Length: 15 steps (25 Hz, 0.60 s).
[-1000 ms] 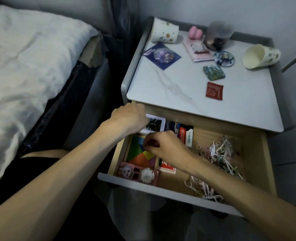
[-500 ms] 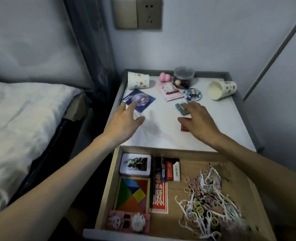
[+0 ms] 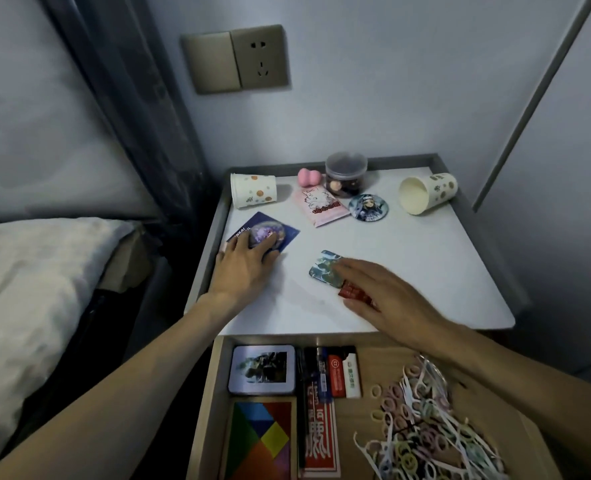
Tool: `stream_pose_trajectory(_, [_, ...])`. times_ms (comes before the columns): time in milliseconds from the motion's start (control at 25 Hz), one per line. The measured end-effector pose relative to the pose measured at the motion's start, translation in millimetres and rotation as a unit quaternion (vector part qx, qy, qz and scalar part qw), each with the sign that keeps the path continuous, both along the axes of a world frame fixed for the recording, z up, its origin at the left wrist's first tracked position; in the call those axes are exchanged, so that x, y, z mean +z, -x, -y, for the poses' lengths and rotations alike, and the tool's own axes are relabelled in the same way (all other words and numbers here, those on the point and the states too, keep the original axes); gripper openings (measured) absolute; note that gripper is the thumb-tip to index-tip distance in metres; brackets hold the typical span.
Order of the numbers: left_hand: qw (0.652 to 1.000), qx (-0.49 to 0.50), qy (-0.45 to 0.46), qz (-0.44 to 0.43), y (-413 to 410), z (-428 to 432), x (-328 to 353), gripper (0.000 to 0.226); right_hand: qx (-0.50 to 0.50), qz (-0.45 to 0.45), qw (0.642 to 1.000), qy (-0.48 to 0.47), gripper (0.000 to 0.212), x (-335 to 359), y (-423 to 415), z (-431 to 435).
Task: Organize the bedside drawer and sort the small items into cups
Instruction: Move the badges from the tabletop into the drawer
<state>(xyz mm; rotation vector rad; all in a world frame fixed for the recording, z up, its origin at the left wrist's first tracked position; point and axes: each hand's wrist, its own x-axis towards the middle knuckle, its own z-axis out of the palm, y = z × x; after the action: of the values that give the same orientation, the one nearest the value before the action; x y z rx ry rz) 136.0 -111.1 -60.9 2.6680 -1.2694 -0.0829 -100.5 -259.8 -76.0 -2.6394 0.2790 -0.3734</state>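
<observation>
While tabletop pieces get gathered, the left hand (image 3: 244,270) rests near-straight fingers on the dark blue card with round purple badge (image 3: 277,230). The right hand (image 3: 386,301) lies flat over the red square packet (image 3: 351,292), fingertips on the teal rounded-square badge (image 3: 322,269). Next, probably, pinch each up.

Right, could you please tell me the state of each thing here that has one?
drawer: pulled open
left cup: on its side
right cup: on its side, empty
jar: upright, lid on
tin: closed
left hand: flat on blue card
right hand: flat over red packet
socket: nothing plugged in
</observation>
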Motion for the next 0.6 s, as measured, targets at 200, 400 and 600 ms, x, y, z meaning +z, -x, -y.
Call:
stream_pose_trajectory(200, [0.999, -0.012, 0.034, 0.03, 24, -29, 15, 0.04, -0.157, -0.003, 0.981, -0.118, 0.083, 5, -2, -5])
stream_pose_trajectory(400, [0.991, 0.108, -0.017, -0.076, 13, 7, 41, 0.077, -0.209, -0.103, 0.963, -0.138, 0.058, 22, -7, -1])
stream_pose_trajectory(600, [0.981, 0.135, -0.064, -0.121, 13, 21, 40, 0.102, -0.213, 0.009, 0.917, -0.337, 0.042, 45, -10, 9])
